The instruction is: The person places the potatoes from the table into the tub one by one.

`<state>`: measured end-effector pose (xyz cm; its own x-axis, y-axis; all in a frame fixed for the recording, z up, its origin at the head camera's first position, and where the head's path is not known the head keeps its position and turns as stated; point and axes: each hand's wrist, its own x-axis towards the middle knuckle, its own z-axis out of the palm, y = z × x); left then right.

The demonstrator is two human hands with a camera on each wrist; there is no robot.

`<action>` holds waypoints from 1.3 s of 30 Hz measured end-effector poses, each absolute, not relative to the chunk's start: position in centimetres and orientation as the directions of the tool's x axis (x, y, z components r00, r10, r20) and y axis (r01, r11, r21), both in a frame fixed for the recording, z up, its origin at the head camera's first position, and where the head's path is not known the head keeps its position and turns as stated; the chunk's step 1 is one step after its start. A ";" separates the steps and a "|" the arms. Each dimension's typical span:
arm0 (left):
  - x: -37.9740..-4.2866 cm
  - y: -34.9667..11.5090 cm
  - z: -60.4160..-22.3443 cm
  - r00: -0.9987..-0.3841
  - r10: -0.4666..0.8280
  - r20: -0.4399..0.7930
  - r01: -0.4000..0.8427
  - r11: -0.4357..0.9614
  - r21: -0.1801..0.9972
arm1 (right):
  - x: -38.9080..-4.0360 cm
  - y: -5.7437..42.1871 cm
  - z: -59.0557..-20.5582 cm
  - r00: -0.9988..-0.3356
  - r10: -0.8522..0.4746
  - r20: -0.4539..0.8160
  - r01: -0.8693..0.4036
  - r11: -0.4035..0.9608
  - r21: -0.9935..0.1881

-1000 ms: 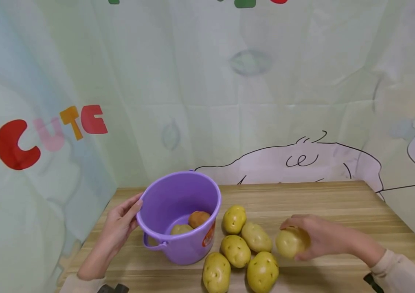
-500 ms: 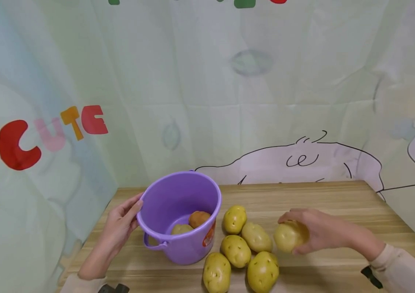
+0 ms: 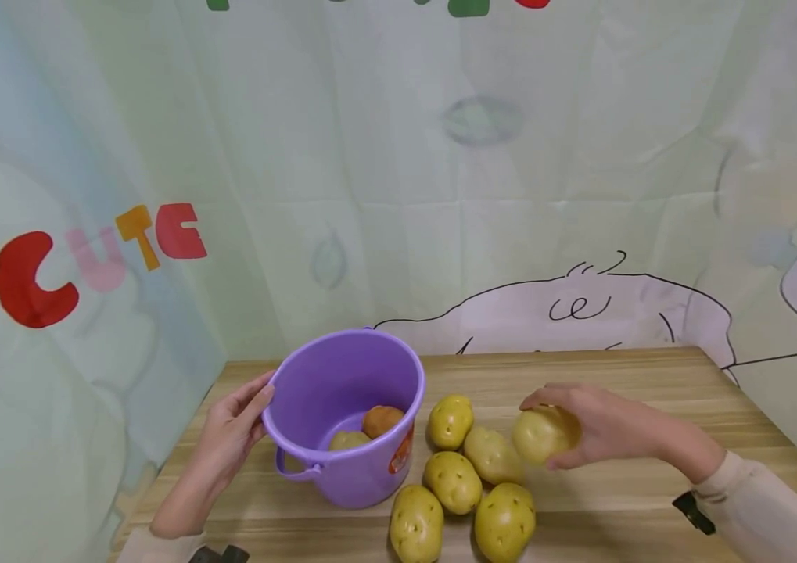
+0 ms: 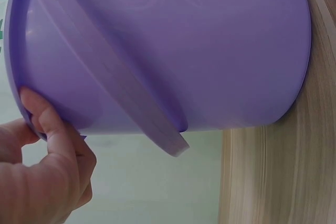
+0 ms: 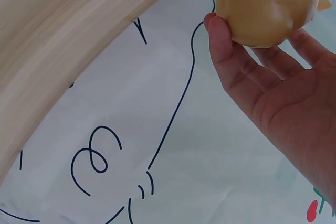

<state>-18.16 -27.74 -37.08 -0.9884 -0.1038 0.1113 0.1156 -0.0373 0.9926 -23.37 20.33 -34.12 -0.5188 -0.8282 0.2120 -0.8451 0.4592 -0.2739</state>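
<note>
A purple bucket (image 3: pixel 363 477) stands on the wooden table, its mouth tipped a little toward me. My left hand (image 3: pixel 225 438) grips the bucket's rim at the left; the left wrist view shows the fingers (image 4: pixel 50 116) on the rim, beside the hanging handle (image 4: pixel 113 82). Inside lie a yellowish potato (image 3: pixel 349 440) and a reddish-brown, potato-like piece (image 3: pixel 381 421), partly hidden by the near wall. With curled fingers my right hand (image 3: pixel 609 426) holds a yellow potato (image 3: pixel 542 435) above the table, right of the bucket. The right wrist view shows this potato (image 5: pixel 268 6) between thumb and fingers.
Several yellow potatoes, among them a front one (image 3: pixel 417 524), a right one (image 3: pixel 504 522) and a back one (image 3: pixel 450 421), lie grouped right of the bucket. A printed curtain (image 3: pixel 398 195) hangs behind and beside the table (image 3: pixel 623 375).
My right hand has moved left and slightly up with the potato, and now overlaps the edge of the group in the head view. The left hand and the bucket have stayed put.
</note>
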 end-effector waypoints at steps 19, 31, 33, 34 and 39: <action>-18.2 -27.9 -37.2 -0.987 -0.101 0.126 0.132 -0.047 0.990 | -24.9 17.1 -31.3 -0.502 -0.836 0.221 -0.851 0.432 -0.298; -18.2 -27.9 -37.3 -0.988 -0.093 0.125 0.130 -0.047 0.990 | -25.4 15.9 -29.9 -0.474 -0.848 0.237 -0.865 0.399 -0.304; -18.2 -27.9 -37.3 -0.988 -0.091 0.128 0.132 -0.045 0.990 | -25.4 15.6 -29.6 -0.479 -0.847 0.230 -0.861 0.403 -0.310; -18.1 -27.9 -37.3 -0.988 -0.088 0.129 0.134 -0.044 0.990 | -25.4 15.5 -29.4 -0.480 -0.847 0.228 -0.860 0.403 -0.313; -18.1 -27.9 -37.4 -0.987 -0.084 0.138 0.142 -0.042 0.989 | -25.4 14.6 -28.8 -0.470 -0.849 0.242 -0.865 0.388 -0.319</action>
